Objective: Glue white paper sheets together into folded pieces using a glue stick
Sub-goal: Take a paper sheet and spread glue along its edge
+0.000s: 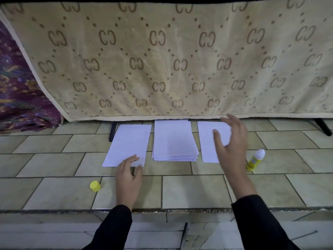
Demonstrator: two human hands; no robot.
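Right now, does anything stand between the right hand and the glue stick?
Nothing visible does. The glue stick stands uncapped on the tiled floor, just right of the right hand, which is open over the right-hand sheet.

Beige blanket (162,60) with brown letter-pair and dotted-diamond print is hanging across the whole back, its hem ending just above the floor. Purple floral fabric (19,98) is bunching at far left, beside the blanket's edge. Pale tiled floor (194,192) is running in staggered rows. Left black leg (112,131) and right black leg (323,126) are poking out under the hem. Chipped step edge (180,211) is crossing the near side.
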